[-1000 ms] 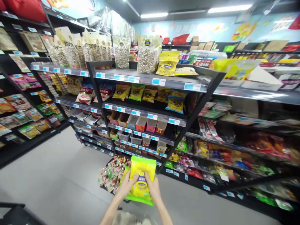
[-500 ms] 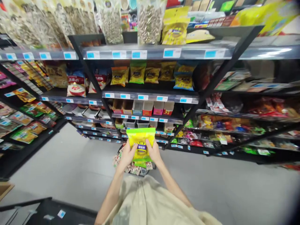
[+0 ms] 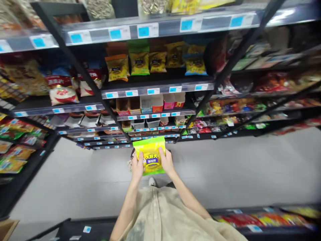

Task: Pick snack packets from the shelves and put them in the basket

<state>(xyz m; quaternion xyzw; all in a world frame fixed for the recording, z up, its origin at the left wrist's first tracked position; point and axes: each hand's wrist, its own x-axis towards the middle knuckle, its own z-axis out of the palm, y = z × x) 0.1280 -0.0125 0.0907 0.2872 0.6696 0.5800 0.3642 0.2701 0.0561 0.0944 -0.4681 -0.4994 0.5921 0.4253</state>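
A yellow snack bag (image 3: 151,160) with green top and bottom edges is held upright in front of me, its printed front facing me. My left hand (image 3: 137,164) grips its left side, thumb on the front. On the right side, my right hand (image 3: 166,160) pinches the bag the same way. The fingers behind the bag are hidden. Behind and below it, a dark round container (image 3: 169,153) of small packets on the floor is mostly covered by the bag.
Shelves ahead hold similar yellow snack bags (image 3: 139,63), white-and-red bags (image 3: 62,90) and open boxes (image 3: 157,102). Another low shelf (image 3: 253,227) runs behind me at lower right. A cardboard box (image 3: 7,229) is at the lower left. Grey floor (image 3: 225,170) lies between.
My view has tilted down, so the shelves sit higher and a shoe and the low shelf at lower right now show. Both hands still hold the snack bag, its front now showing more fully.
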